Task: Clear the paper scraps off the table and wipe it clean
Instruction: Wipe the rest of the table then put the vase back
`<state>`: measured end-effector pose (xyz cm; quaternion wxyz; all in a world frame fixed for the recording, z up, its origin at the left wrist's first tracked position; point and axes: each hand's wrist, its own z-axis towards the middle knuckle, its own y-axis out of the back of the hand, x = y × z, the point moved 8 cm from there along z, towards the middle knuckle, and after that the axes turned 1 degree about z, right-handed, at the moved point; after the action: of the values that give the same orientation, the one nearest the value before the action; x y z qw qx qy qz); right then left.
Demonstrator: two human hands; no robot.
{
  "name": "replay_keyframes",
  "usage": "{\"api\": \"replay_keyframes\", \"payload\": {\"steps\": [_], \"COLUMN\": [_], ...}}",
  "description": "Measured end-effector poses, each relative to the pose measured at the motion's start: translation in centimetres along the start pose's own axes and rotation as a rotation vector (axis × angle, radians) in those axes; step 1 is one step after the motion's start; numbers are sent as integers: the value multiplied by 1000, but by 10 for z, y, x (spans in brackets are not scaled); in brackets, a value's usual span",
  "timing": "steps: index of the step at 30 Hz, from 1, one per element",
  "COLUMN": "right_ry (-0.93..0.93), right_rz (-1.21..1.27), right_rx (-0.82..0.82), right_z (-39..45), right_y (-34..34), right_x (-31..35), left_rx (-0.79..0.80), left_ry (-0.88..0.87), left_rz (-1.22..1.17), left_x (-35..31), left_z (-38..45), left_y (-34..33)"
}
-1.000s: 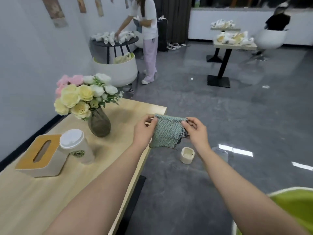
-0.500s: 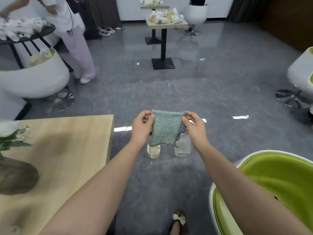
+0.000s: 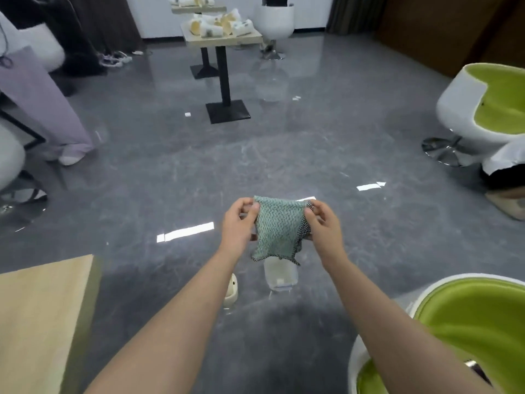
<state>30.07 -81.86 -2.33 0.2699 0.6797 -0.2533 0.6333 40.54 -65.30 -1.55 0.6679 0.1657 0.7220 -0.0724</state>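
Note:
A green knitted cloth (image 3: 277,228) hangs spread between my two hands over the grey floor, right of the table. My left hand (image 3: 237,224) pinches its upper left corner. Its upper right corner is pinched by my right hand (image 3: 324,227). Only one corner of the light wooden table (image 3: 37,314) shows at the lower left. No paper scraps are visible on that part of the table.
On the floor below the cloth stand a clear plastic container (image 3: 280,277) and a small cream cup (image 3: 230,292). Green-and-white chairs sit at the lower right (image 3: 466,331) and far right (image 3: 488,109). A person in lilac trousers (image 3: 42,109) stands at the left. Pedestal tables (image 3: 221,38) stand behind.
My view has swung right, away from the table; the vase, cup and tissue box have left the frame. Both hands keep hold of the cloth, now over the floor.

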Motion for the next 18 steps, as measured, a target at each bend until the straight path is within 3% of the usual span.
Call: {"api": "replay_keyframes", "payload": {"steps": [6,18], "right_ry": [38,99], "right_rz": [30,66], "right_rx": [-99,-235], "right_z": [54,133], "right_y": [6,4], "right_x": [-122,-454], "left_rx": [51,109], "left_ry": [-1,-26], "left_rz": [-12,-49], "left_x": [126,441], "left_z": [62,153], "left_y": [-49,-126]}}
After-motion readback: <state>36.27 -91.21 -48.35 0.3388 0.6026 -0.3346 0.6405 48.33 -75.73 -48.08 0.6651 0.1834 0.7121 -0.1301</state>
